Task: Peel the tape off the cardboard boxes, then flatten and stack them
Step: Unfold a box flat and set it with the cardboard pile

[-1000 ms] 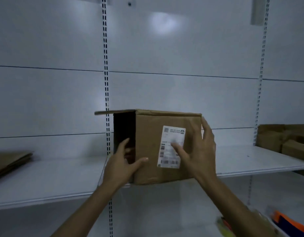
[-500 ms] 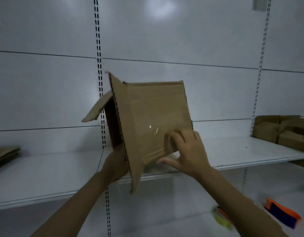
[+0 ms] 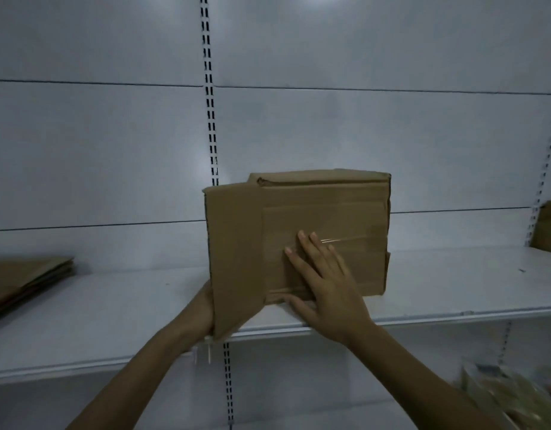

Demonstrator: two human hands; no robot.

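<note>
Cardboard box (image 3: pixel 323 209), glossy tape (image 3: pixel 358 243) across its face; right hand (image 3: pixel 330 290) flat on it, left hand (image 3: pixel 202 309) half hidden, grip unclear

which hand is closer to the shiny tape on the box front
Right. The right hand lies flat on the box with fingertips on the tape; the left hand is at the box's lower left edge.

**Hands, two, bare: both arms reaching forward**

Left hand (image 3: pixel 203 308): forearm rising from lower left; fingers hidden behind a flap of the cardboard box (image 3: pixel 345 212), hold not discernible; right hand (image 3: pixel 328 285): forearm rising from lower right; palm flat on the box's front face; fingers straight, angled up-left; thumb spread along its lower edge.
</note>
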